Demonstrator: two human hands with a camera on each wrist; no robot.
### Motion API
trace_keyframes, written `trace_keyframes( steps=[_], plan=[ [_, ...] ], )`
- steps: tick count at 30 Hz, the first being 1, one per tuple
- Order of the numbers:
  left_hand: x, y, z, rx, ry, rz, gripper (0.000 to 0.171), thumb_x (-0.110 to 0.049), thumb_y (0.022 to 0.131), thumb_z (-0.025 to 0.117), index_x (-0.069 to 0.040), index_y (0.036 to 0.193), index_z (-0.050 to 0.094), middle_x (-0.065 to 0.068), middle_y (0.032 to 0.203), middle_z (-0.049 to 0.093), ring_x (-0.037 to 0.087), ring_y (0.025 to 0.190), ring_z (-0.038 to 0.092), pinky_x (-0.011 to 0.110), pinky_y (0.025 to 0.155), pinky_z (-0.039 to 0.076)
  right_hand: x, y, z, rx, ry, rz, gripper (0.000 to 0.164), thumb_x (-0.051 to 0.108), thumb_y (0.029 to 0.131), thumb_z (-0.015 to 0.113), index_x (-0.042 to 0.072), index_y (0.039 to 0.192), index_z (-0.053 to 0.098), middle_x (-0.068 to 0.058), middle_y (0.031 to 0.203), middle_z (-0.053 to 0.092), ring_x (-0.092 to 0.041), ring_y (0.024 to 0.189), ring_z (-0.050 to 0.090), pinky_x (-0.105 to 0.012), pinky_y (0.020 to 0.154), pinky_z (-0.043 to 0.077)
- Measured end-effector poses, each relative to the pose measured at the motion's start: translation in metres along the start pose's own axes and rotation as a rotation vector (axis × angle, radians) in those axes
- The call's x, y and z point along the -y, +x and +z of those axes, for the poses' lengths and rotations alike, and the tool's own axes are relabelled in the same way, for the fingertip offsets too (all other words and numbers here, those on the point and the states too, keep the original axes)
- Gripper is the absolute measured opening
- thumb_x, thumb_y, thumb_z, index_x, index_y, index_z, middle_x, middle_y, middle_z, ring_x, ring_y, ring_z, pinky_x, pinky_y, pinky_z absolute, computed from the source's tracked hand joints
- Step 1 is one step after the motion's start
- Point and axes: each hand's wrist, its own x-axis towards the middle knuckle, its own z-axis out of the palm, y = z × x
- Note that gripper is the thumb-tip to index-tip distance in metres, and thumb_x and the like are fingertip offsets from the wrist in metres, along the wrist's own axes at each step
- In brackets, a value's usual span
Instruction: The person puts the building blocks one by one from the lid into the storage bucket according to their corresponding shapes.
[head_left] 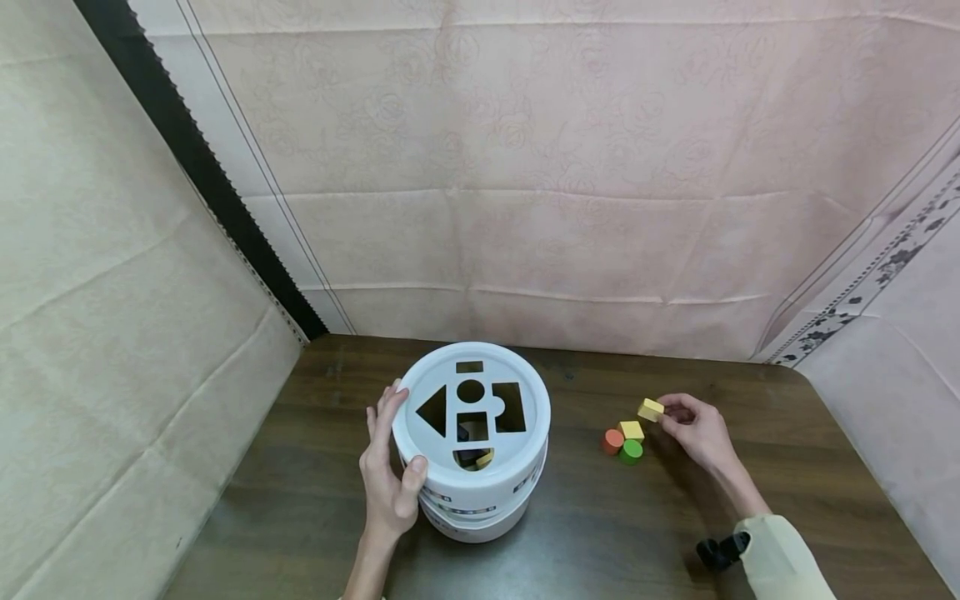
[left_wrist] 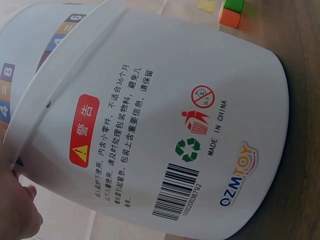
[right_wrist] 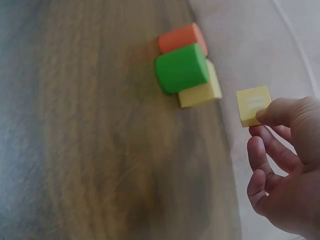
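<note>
A white shape-sorter bucket stands on the table, its lid cut with several shaped holes. At its left rim my left hand holds it, thumb at the front of the lid and fingers round the side. Dark and yellow pieces show through the holes. My right hand pinches a yellow block marked with two pale bars between thumb and fingers, above the table. Just left of it sit a second yellow block, a red-orange cylinder and a green cylinder, close together.
The brown wooden table ends at a pale patterned cloth hanging behind, with more cloth at both sides. A black band runs down the left corner. On the right wrist is a black strap.
</note>
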Motion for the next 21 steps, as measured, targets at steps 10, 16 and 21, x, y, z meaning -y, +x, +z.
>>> trace_keyframes(
  steps=[10,16,21],
  plan=[
    [0.000,0.000,0.000,-0.001,0.004,-0.007,0.068,-0.045,0.090,0.055,0.002,0.140,0.054,0.020,0.144,0.052,0.042,0.137,0.040,0.076,0.104,0.007,0.026,0.007,-0.003,0.014,0.020,-0.038,0.022,-0.002,0.086,0.072,-0.006,0.108,0.069,-0.015,0.088,0.069,-0.012,0.075,0.062,-0.020,0.063,0.049],
    [0.000,0.000,0.000,-0.002,0.000,-0.006,0.068,-0.044,0.090,0.055,0.002,0.139,0.054,0.020,0.144,0.052,0.043,0.137,0.040,0.076,0.105,0.008,0.042,0.011,-0.002,0.028,0.030,-0.073,0.022,-0.001,0.086,0.072,-0.004,0.108,0.069,-0.013,0.087,0.067,-0.012,0.075,0.061,-0.021,0.064,0.049],
    [0.000,0.000,0.000,-0.003,0.000,-0.001,0.068,-0.045,0.090,0.055,0.003,0.139,0.054,0.020,0.144,0.052,0.043,0.137,0.040,0.076,0.104,0.008,0.059,0.015,-0.003,0.040,0.045,-0.112,0.024,0.001,0.086,0.074,-0.003,0.109,0.069,-0.010,0.089,0.067,-0.011,0.076,0.061,-0.019,0.066,0.049]
  ],
)
